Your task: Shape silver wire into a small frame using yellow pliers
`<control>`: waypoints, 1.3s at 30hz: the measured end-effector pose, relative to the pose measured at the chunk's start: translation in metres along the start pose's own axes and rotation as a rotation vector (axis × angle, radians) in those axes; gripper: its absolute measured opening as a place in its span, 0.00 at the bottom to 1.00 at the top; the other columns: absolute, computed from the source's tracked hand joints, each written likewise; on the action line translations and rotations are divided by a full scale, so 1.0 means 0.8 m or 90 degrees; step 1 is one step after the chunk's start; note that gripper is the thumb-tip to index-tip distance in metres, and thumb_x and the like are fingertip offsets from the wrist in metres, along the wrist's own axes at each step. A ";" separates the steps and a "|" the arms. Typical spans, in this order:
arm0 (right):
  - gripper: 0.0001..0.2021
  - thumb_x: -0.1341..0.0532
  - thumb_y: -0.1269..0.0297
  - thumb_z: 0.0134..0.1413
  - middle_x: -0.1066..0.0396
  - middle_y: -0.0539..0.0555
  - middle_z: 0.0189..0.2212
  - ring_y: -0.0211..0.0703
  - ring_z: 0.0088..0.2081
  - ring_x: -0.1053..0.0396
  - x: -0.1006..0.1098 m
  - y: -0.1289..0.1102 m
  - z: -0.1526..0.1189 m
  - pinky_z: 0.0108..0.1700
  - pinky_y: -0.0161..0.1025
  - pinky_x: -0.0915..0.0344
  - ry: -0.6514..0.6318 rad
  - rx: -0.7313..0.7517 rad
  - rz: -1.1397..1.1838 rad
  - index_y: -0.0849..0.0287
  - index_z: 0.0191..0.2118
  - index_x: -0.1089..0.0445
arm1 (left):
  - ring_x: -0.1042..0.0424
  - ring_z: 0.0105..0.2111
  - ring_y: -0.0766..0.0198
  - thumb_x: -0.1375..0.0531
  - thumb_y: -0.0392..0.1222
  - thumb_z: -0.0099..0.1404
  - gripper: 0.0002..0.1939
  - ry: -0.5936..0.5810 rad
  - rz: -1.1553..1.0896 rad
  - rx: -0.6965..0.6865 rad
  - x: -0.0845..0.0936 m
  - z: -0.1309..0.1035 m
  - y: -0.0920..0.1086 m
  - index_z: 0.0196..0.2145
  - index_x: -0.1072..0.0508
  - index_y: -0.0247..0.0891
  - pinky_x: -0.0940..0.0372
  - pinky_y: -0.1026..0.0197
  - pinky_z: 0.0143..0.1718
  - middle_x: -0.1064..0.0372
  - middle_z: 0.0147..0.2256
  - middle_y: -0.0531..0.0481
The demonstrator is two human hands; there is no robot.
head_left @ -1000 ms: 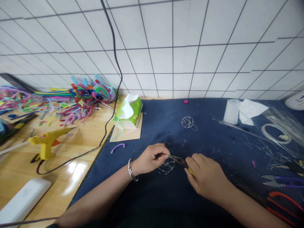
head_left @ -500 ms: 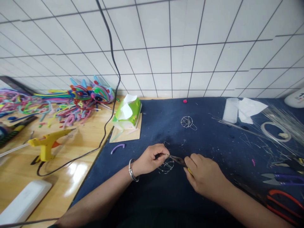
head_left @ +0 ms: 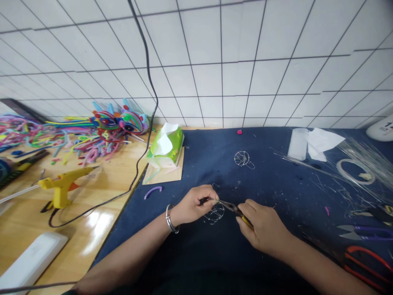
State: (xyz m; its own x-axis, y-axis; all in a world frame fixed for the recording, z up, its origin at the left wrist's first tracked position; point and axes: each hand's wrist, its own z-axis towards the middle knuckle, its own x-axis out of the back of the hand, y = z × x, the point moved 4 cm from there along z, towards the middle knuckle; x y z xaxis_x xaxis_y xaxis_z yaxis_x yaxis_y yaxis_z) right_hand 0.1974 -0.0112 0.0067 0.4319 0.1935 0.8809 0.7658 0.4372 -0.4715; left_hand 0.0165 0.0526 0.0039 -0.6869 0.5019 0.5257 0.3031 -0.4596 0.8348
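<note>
Thumb and fingers of my left hand (head_left: 196, 203) pinch a thin wire frame (head_left: 216, 212), a small round cage of silvery wire hanging just below the fingertips. My right hand (head_left: 264, 223) is wrapped round the yellow handles of a pair of pliers (head_left: 231, 206). The jaws point left and meet the wire at my left fingertips; their very tips are too small to make out. Farther back on the dark blue cloth (head_left: 196, 164) lies a second round wire frame (head_left: 242, 158).
A yellow glue gun (head_left: 61, 186) and heaps of coloured pipe cleaners (head_left: 101, 147) lie on the wooden table at left. Behind my left hand sits a tissue pack (head_left: 168, 143). Straight wires (head_left: 365, 159), purple-handled snips (head_left: 365, 232) and red-handled scissors (head_left: 365, 256) lie at right.
The pliers' yellow handle shows more in my right hand, whose grip has shifted slightly. My left hand keeps its pinch on the wire frame.
</note>
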 end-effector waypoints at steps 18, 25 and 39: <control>0.08 0.49 0.64 0.55 0.39 0.52 0.32 0.39 0.32 0.40 0.003 0.003 0.002 0.33 0.37 0.43 -0.005 -0.033 0.057 0.59 0.40 0.40 | 0.41 0.24 0.71 0.47 0.31 0.60 0.05 -0.037 0.038 0.019 -0.006 -0.002 0.001 0.28 0.31 0.33 0.43 0.66 0.27 0.38 0.25 0.52; 0.07 0.50 0.64 0.56 0.40 0.51 0.29 0.37 0.28 0.41 0.001 0.004 0.003 0.31 0.36 0.44 0.001 -0.037 0.135 0.59 0.38 0.40 | 0.39 0.26 0.70 0.47 0.32 0.61 0.06 -0.046 0.015 0.008 -0.003 -0.002 0.004 0.30 0.31 0.33 0.42 0.65 0.30 0.38 0.26 0.51; 0.06 0.50 0.63 0.56 0.41 0.49 0.28 0.34 0.27 0.42 0.004 0.005 0.004 0.29 0.34 0.46 -0.004 -0.048 0.200 0.58 0.36 0.39 | 0.38 0.27 0.69 0.46 0.34 0.62 0.06 -0.031 -0.053 0.002 0.007 -0.001 -0.001 0.30 0.31 0.33 0.41 0.65 0.31 0.38 0.26 0.51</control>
State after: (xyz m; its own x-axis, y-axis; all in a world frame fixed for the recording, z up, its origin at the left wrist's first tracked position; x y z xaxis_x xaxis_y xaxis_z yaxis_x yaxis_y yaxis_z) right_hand 0.2004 -0.0056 0.0079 0.6498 0.3137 0.6923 0.6291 0.2891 -0.7215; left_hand 0.0123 0.0552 0.0061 -0.6770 0.5731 0.4618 0.2485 -0.4126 0.8764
